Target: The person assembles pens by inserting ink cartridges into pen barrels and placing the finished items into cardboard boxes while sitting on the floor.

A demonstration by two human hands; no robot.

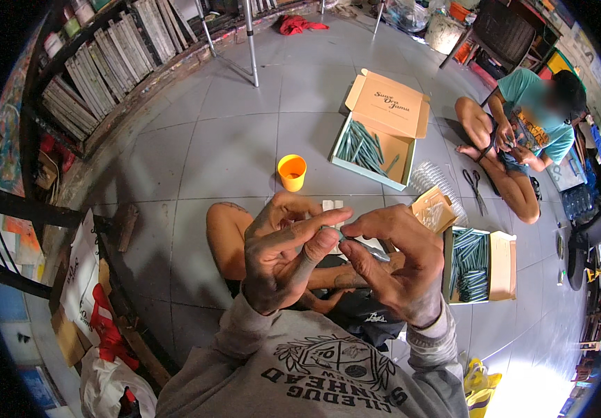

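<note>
Above my crossed legs, my left hand and my right hand meet, thumbs and forefingers pinched. Between the fingertips is a slim teal stick, mostly covered by the fingers; its exact kind cannot be made out. A greyish, shiny piece shows below the right hand's fingers. On the floor to the right, an open box holds many similar teal sticks. Farther off, a larger open box contains more of them. An orange cup stands beyond my left hand.
A small cardboard box with clear pieces sits beside a stack of clear plastic. Black scissors lie near a seated person working with both hands. Shelves line the far left; metal legs stand on the tiles.
</note>
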